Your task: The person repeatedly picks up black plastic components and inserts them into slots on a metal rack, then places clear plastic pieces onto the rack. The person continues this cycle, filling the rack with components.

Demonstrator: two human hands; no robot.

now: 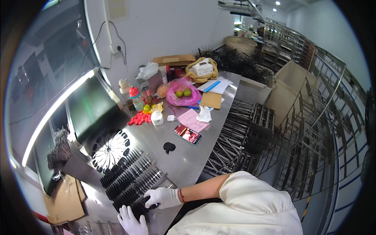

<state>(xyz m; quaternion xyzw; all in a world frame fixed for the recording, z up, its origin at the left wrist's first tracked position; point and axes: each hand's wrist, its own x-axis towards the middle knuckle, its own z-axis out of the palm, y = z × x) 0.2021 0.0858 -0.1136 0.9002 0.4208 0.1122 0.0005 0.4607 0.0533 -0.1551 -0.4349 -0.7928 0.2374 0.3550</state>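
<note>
My left hand (132,221), in a white glove, is at the front edge of a steel table with its fingers spread and nothing visible in them. Just right of it, my white-gloved right hand (163,197) is closed around a small black part (154,206), whose exact kind I cannot make out. Both hands are at the near end of several rows of black parts on metal racks (131,178). Beyond these rows, more thin pieces with black ends (111,150) lie fanned out in a circle under bright light.
On the table (156,135) are a phone (187,134), a black flat piece (169,147), red caps (140,118), a pink bag of fruit (183,92) and bottles (136,98). A lit tube lamp (51,117) is at left. Metal racks (231,137) stand right of the table.
</note>
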